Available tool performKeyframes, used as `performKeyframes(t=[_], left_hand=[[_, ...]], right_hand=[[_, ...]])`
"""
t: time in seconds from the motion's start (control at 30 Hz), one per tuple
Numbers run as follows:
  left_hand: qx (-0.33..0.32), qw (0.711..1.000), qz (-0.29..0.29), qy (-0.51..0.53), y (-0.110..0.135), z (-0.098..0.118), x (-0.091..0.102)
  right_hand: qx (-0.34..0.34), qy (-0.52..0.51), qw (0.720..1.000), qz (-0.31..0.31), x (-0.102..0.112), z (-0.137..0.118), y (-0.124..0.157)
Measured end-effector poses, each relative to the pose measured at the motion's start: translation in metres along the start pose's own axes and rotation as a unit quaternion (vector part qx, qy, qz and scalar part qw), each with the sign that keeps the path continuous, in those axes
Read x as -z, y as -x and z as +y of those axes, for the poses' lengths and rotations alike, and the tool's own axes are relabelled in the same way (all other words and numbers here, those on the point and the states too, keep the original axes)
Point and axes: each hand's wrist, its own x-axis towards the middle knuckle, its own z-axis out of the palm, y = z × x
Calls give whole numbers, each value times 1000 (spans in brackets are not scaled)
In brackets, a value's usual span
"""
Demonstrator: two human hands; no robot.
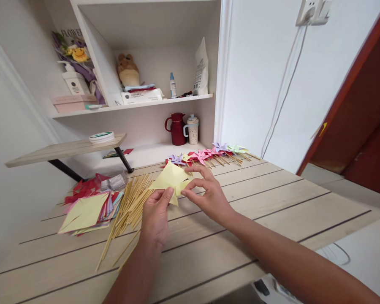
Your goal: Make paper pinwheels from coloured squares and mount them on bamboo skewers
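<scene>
A yellow paper square [169, 176], cut and partly folded at its corners, is held above the table between both hands. My left hand [156, 213] grips its lower left side, thumb on top. On the right side, my right hand [205, 190] pinches a corner of the paper between thumb and fingers. Below and left of the paper lie many thin wooden sticks [131, 202]. Beside them rests a stack of coloured paper squares [84, 213], a yellow one with slits on top. Finished paper pinwheels [201, 156] on sticks lie in a row behind my right hand.
Red paper pieces [85, 185] and a clear plastic box [114, 181] sit at the back left. A small raised shelf [66, 150] stands over the left side. A red jug [177, 128] and a cup [193, 130] stand at the back. Cables [285, 93] hang down the right wall.
</scene>
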Motion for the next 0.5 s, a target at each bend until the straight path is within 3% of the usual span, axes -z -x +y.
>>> performKeyframes(t=[0.5], left_hand=[[-41,998,1,-50,0,-5,0]], right_hand=[[-2,-12,1000,6,-2,-3,1]])
